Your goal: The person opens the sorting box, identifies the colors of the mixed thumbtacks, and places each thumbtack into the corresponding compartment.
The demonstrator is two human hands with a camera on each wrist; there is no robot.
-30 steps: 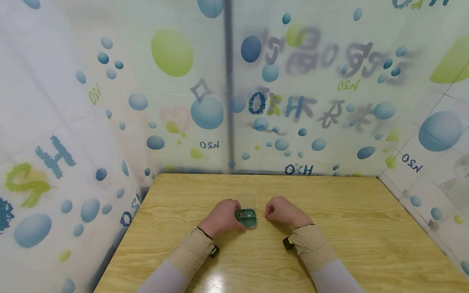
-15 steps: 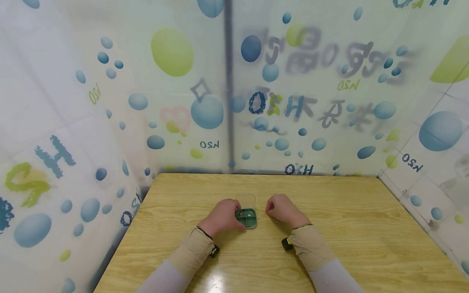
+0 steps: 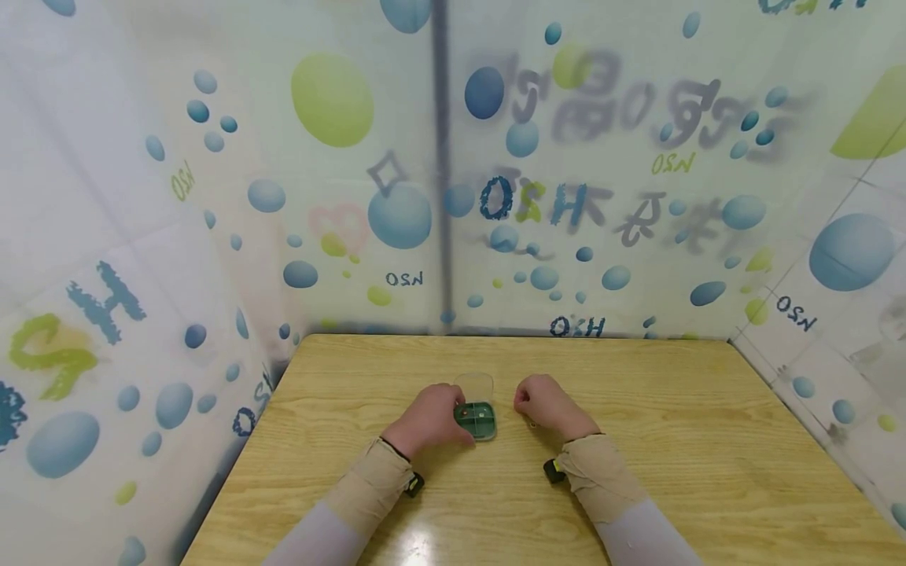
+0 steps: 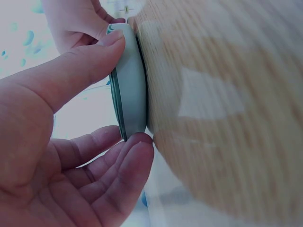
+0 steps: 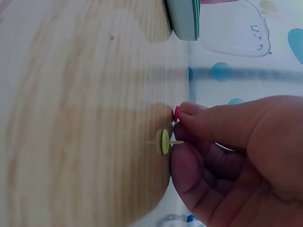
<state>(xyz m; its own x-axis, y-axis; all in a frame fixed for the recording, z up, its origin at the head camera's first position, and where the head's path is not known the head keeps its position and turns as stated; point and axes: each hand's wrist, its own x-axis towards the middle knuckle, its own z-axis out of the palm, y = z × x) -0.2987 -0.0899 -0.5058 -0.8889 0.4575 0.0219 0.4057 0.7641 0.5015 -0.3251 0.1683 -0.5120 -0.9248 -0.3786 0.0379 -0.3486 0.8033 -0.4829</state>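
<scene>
Head view: the wooden table [image 3: 672, 487] fills the lower half of the frame, with a green box [image 3: 484, 430] resting on it slightly below and right of centre. Dividers split the box into compartments; a small reddish item [image 3: 465, 413] lies in its upper left part and a pale item [image 3: 482, 415] in its upper right part, both too small to identify. A clear lid [image 3: 476, 384] extends from the far side of the box, raised off the compartments. The left hand [image 3: 425, 420], left of the box, grips it; the left wrist view shows the thumb against one side wall and the fingers against the opposite side. The right hand [image 3: 555, 407], right of the box and well apart from it, has its fingers curled. In the right wrist view, right of centre, its thumb and finger pinch a small red disc [image 5: 177, 113] close to the table surface; the underside of the disc is hidden. Just beside these fingertips, a yellow thumbtack [image 5: 164, 142] sits on the table, head down and pin pointing up. The box appears at the upper edge of the same view, with the lid at the upper right. Each wrist carries a tan wrap [image 3: 371, 475] and a black device [image 3: 555, 471]; white sleeves [image 3: 318, 527] enter from the bottom of the head view. Behind the table, a wall covering [image 3: 616, 47] shows printed bubbles and letters.
</scene>
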